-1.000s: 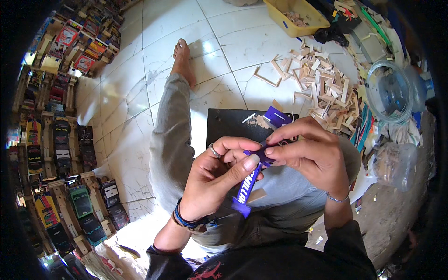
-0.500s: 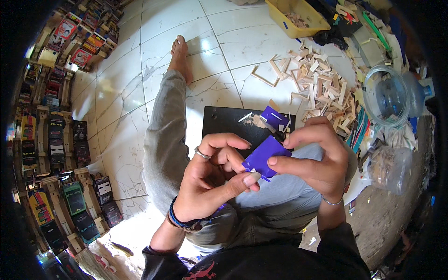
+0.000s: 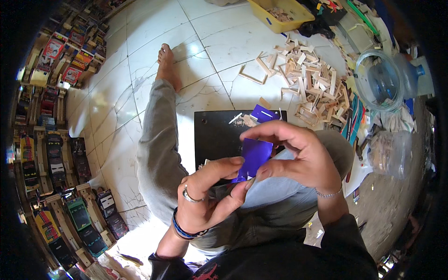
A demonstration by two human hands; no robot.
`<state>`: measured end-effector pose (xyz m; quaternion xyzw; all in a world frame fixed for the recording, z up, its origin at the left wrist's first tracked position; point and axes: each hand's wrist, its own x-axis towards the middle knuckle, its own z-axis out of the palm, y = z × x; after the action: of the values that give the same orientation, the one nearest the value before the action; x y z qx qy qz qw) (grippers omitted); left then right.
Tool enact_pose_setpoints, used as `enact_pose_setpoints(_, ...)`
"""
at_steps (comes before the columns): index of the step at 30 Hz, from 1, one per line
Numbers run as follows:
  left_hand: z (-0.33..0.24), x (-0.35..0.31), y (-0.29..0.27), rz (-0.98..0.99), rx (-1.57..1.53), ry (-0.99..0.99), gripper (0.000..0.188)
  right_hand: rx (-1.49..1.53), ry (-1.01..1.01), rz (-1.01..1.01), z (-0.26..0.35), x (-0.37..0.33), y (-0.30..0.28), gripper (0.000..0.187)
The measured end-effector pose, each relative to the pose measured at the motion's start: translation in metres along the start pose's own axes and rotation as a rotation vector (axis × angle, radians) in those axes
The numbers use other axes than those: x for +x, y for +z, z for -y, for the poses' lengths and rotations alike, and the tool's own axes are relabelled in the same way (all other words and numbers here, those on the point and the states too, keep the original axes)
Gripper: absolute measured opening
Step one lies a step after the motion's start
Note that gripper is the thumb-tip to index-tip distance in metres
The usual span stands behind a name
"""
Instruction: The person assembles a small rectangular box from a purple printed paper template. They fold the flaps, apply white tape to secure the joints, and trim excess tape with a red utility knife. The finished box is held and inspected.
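Note:
A small purple sheet (image 3: pixel 256 155), stiff like card or plastic, is held up between my two hands above my lap. My left hand (image 3: pixel 201 193), with a ring and dark wristbands, pinches its lower left corner between thumb and index finger. On the sheet's right side, my right hand (image 3: pixel 308 158) grips it, thumb near the bottom edge and fingertips behind the top. White marks or bits show along its lower edge. Beneath is a black board (image 3: pixel 215 133), where a second purple piece (image 3: pixel 262 113) lies beside white strips and crumbs.
Small wooden frames and sticks (image 3: pixel 315 84) lie heaped on the tiled floor, with a yellow tub (image 3: pixel 280 24) behind. Clear plastic containers (image 3: pixel 379 81) stand at the right. Racks of wood with patterned cards (image 3: pixel 56 154) line the left. My outstretched leg (image 3: pixel 156 126) flanks the board.
The purple sheet has turned more upright and shifted slightly left. My left fingers, looser before, have closed on its lower corner. The whole view has shifted a little.

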<state>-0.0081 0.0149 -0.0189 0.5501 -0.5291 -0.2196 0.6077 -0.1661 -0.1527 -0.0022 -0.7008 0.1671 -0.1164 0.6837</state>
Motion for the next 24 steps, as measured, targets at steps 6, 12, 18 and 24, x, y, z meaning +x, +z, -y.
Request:
enact_pose_setpoints(6, 0.004, 0.0, 0.011, -0.026, 0.052, 0.122, 0.025, 0.246, 0.062, -0.077, -0.003, 0.005, 0.006, 0.021)
enact_pose_setpoints(12, 0.006, 0.003, 0.01, -0.063, 0.075, 0.111, 0.023, 0.103, 0.03, -0.158, -0.003, 0.003, 0.017, 0.017)
enact_pose_setpoints(18, 0.007, 0.003, 0.017, -0.163, 0.044, 0.174, 0.029, 0.166, 0.042, -0.15, -0.001, 0.002, 0.022, 0.017)
enact_pose_setpoints(24, 0.01, 0.004, 0.012, -0.101, 0.128, 0.234, 0.044, 0.021, -0.108, -0.174, -0.005, 0.003, 0.025, 0.018)
